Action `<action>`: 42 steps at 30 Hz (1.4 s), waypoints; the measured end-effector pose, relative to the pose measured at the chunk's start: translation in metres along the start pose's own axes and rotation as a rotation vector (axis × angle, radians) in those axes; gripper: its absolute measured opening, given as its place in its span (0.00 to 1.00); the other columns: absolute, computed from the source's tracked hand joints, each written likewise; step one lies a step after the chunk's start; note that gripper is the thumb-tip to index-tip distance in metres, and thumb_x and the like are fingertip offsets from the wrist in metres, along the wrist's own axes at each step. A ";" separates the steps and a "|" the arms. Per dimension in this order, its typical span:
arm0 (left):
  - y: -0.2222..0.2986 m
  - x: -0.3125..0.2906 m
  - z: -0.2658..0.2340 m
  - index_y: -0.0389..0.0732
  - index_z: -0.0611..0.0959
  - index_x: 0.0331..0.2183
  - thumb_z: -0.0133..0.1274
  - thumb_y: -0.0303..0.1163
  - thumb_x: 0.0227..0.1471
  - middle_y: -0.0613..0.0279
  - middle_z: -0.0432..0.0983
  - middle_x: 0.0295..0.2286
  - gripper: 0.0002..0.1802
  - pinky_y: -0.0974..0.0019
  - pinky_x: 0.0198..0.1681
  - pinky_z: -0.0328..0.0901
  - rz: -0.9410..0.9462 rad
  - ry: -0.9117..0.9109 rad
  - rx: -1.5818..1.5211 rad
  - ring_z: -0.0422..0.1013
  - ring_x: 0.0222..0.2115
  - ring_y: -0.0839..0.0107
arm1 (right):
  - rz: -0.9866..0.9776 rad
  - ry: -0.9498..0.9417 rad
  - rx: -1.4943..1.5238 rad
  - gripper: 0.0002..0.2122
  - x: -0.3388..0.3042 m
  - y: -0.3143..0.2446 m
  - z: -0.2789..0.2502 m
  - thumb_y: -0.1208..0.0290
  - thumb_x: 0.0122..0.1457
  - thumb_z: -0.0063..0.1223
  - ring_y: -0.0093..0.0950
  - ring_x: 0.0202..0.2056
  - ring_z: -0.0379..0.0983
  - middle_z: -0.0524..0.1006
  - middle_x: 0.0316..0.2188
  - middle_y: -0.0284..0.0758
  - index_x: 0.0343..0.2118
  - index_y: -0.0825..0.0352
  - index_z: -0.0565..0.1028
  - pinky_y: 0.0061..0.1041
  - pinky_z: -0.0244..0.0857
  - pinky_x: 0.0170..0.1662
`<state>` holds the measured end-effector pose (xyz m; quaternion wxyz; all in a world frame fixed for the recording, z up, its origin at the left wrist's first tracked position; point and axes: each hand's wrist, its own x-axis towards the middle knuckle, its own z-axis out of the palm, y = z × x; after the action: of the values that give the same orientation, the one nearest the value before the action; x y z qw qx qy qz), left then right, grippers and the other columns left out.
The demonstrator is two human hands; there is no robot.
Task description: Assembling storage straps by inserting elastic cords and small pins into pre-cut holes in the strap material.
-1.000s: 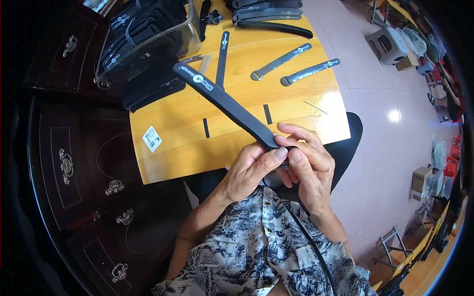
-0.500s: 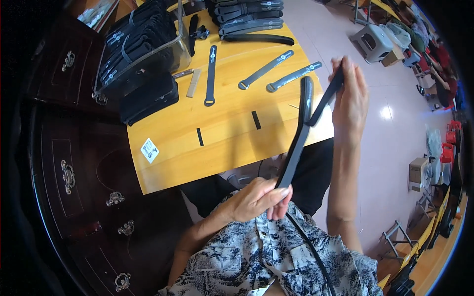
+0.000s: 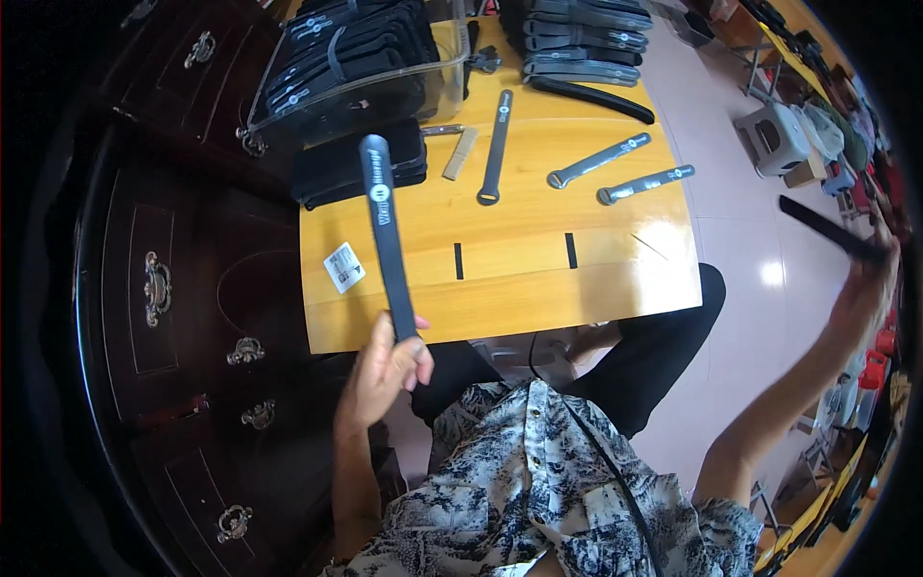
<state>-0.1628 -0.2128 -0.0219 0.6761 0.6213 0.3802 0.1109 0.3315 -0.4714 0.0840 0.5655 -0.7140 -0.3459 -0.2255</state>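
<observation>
My left hand (image 3: 383,373) pinches the lower end of a black strap (image 3: 389,255) with white print and a rounded tip. This strap rises above the front left part of the yellow table (image 3: 519,288). Far out to the right, beyond the table, my right hand (image 3: 862,279) grips another dark strap (image 3: 817,223) that points up and left. Its fingers are partly smeared by motion. On the tabletop lie three loose straps with slotted ends: a left one (image 3: 496,149), a middle one (image 3: 600,160) and a right one (image 3: 646,185).
A clear plastic bin (image 3: 447,91) full of bundled straps stands at the back left, with black folded pouches (image 3: 361,168) before it. Stacked straps (image 3: 585,43) are at the back. A white label (image 3: 344,267) and two black strips mark the tabletop. Dark drawers (image 3: 192,317) border the left.
My hands have moved apart: the left up and leftward with one strap, the right far rightward with the other. Before, the black straps met between both hands. The view has shifted too.
</observation>
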 end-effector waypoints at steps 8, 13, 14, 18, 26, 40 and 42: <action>-0.003 0.044 -0.043 0.31 0.76 0.35 0.48 0.29 0.56 0.61 0.66 0.25 0.09 0.71 0.29 0.60 0.121 0.214 0.434 0.63 0.24 0.75 | 0.487 0.094 0.521 0.07 -0.102 -0.074 -0.001 0.70 0.66 0.41 0.11 0.15 0.51 0.67 0.24 0.32 0.36 0.68 0.68 0.08 0.49 0.14; -0.008 0.075 -0.061 0.31 0.78 0.38 0.52 0.27 0.53 0.63 0.68 0.25 0.11 0.73 0.30 0.59 0.244 0.238 0.519 0.62 0.24 0.76 | 0.464 -0.053 0.648 0.04 -0.124 -0.078 -0.002 0.72 0.65 0.41 0.11 0.12 0.50 0.67 0.23 0.32 0.37 0.67 0.66 0.07 0.49 0.11; -0.010 0.083 -0.062 0.32 0.79 0.39 0.53 0.27 0.53 0.64 0.69 0.25 0.11 0.73 0.29 0.60 0.181 0.248 0.386 0.63 0.24 0.78 | 0.465 -0.050 0.648 0.04 -0.125 -0.078 0.001 0.72 0.65 0.41 0.11 0.12 0.50 0.67 0.23 0.32 0.37 0.67 0.66 0.07 0.49 0.11; -0.012 0.108 -0.070 0.33 0.81 0.40 0.53 0.28 0.53 0.67 0.72 0.23 0.12 0.78 0.30 0.60 0.078 0.269 0.275 0.64 0.24 0.81 | 0.467 -0.110 0.743 0.04 -0.129 -0.082 0.017 0.73 0.65 0.41 0.10 0.12 0.49 0.65 0.22 0.30 0.36 0.67 0.66 0.07 0.48 0.11; -0.024 0.127 -0.065 0.35 0.80 0.43 0.51 0.31 0.55 0.60 0.72 0.25 0.14 0.72 0.30 0.62 0.197 0.446 0.615 0.68 0.27 0.73 | 0.506 -0.171 0.547 0.03 -0.149 -0.105 0.060 0.76 0.61 0.46 0.11 0.16 0.55 0.67 0.25 0.31 0.36 0.67 0.66 0.08 0.48 0.14; 0.043 0.039 0.086 0.39 0.75 0.38 0.62 0.21 0.39 0.60 0.72 0.30 0.20 0.67 0.29 0.68 0.418 -0.027 0.348 0.72 0.27 0.70 | 0.010 -0.833 0.188 0.09 -0.209 -0.171 0.170 0.71 0.48 0.63 0.28 0.23 0.73 0.72 0.21 0.34 0.29 0.67 0.73 0.25 0.66 0.23; 0.034 0.037 0.085 0.38 0.75 0.36 0.61 0.20 0.39 0.59 0.72 0.30 0.18 0.67 0.30 0.68 0.433 0.020 0.357 0.72 0.28 0.71 | -0.018 -0.898 0.221 0.12 -0.199 -0.168 0.172 0.67 0.47 0.64 0.30 0.27 0.73 0.73 0.23 0.33 0.30 0.67 0.73 0.25 0.66 0.26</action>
<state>-0.0714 -0.2470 -0.0094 0.5128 0.7962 0.2590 0.1901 0.0627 -0.3327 0.0070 0.4306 -0.6734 -0.5845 0.1394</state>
